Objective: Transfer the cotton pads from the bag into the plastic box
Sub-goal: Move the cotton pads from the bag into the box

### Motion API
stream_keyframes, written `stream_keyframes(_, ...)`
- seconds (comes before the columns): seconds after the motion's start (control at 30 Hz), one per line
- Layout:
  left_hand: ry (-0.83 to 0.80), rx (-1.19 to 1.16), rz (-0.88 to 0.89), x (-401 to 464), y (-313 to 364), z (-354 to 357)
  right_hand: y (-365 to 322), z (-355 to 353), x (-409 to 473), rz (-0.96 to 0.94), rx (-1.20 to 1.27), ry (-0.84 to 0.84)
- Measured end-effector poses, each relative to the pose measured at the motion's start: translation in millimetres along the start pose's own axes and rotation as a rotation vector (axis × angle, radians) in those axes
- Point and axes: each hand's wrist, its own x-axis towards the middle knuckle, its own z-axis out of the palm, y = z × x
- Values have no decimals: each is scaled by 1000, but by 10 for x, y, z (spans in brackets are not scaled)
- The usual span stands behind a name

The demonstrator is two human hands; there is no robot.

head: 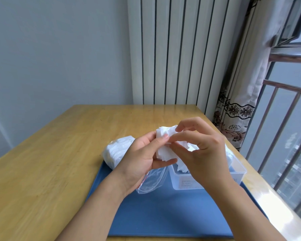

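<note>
Holding a stack of cotton pads in mid-air, both hands meet just above the near-left corner of the plastic box.

Left hand: palm up, thumb laid over the top of the stack, fingers curled beneath it. This hand carries the weight.

Right hand: thumb and forefinger pinch the right edge of the same stack, other fingers arched over it. The two hands are close together, touching through the pads.

Stack's long axis runs roughly upright, tilted slightly away; pads look fanned and uneven at the top.

Box sits directly below and to the right of the hands, on the right part of the blue tray. Some pads already lie inside it, though the right hand hides most of the interior, so the fill level is hard to read.

Bag: clear plastic, lying on the tray left of the box, behind and under the left hand; far end still bulges with white pads, near end flat and empty-looking.

Tray rests on a wooden table by a window.

Judgement: the drop is short, down and rightward. The right hand is nearer the box, so it would likely guide the stack in.
</note>
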Motion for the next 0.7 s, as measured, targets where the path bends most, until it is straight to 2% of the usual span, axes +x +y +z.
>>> stream_keyframes(0.2,37,-33,-23,-2,4,0,-15,-8,1,25,52,7)
stream_keyframes(0.43,-28,-7,-24,-19,25,-5,-30,6,7,8,19,37)
stream_keyframes(0.7,27,5,18,2,-17,7,-72,-26,15,22,61,-7)
